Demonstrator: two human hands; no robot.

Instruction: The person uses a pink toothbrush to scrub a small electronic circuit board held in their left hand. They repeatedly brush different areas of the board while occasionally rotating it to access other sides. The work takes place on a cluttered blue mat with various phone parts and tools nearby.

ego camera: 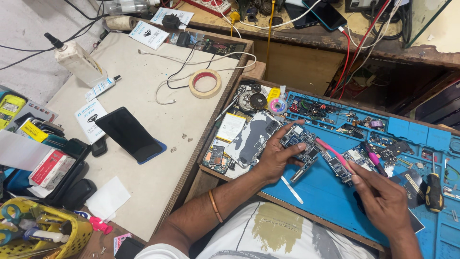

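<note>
My left hand (pixel 280 153) presses down on an opened phone body with exposed circuit board (pixel 299 139) lying on a blue repair mat (pixel 316 201). My right hand (pixel 381 196) grips a pink-handled tool (pixel 333 153) whose tip points at the board near my left fingers. A second circuit board (pixel 347 163) lies just under the tool. A grey phone back cover (pixel 254 139) and a white battery (pixel 231 127) rest left of my left hand.
A yellow-handled screwdriver (pixel 434 192) lies on the mat's right side. A black phone (pixel 128 134), tape roll (pixel 205 83), white cable and glue bottle (pixel 76 60) sit on the left table. A yellow basket (pixel 48 235) of tools stands at the bottom left. Small parts fill the mat's upper compartments.
</note>
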